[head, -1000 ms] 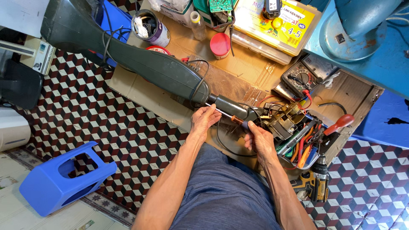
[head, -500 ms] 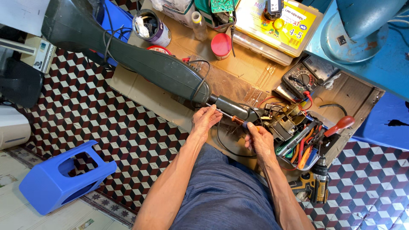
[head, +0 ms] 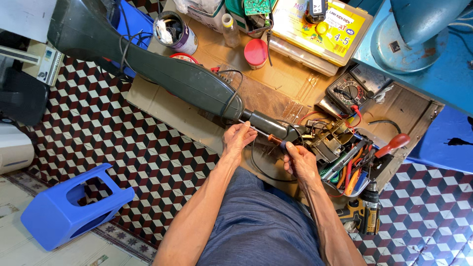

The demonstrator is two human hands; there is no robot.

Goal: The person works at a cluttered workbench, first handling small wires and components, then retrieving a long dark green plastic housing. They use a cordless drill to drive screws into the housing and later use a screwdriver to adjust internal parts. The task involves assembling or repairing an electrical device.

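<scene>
Nothing much has moved since a moment ago; both hands stay by the long dark green plastic machine body [head: 187, 83] on the brown cardboard sheet [head: 162, 111]. From the head camera, left hand [head: 238, 139] fingers pinch a thin metal rod [head: 256, 130]. Right hand [head: 300, 160] is closed around an orange-handled tool [head: 277, 140] beside the machine's narrow end.

A small repair workshop set up on a patterned tile floor [head: 123, 152]. A multimeter [head: 351, 88], a cordless drill [head: 367, 214], loose screwdrivers [head: 389, 145] and a parts organiser box [head: 318, 32] crowd a cardboard sheet [head: 281, 79].
</scene>
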